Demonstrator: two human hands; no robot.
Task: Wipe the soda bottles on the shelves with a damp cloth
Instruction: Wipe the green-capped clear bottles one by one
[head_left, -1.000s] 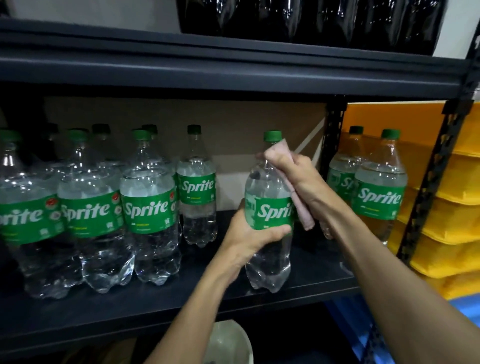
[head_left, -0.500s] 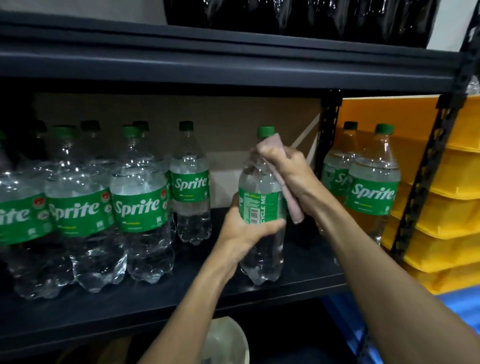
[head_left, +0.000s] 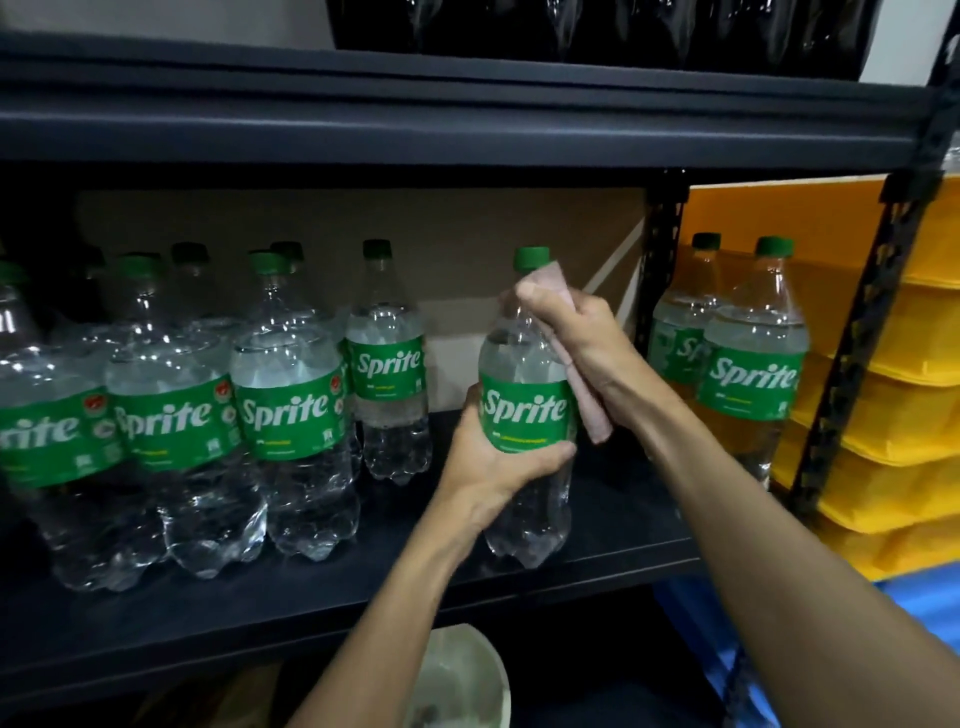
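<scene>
Clear Sprite bottles (head_left: 291, 415) crowd the shelf (head_left: 363, 587) beside yellow bins (head_left: 909, 410).

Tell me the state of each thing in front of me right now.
Held Sprite bottle: upright, capped.
Pink cloth: pressed against the bottle's shoulder.
Left hand: grips the bottle.
Right hand: holds the cloth.
Other Sprite bottles: upright, capped, on the shelf.
</scene>
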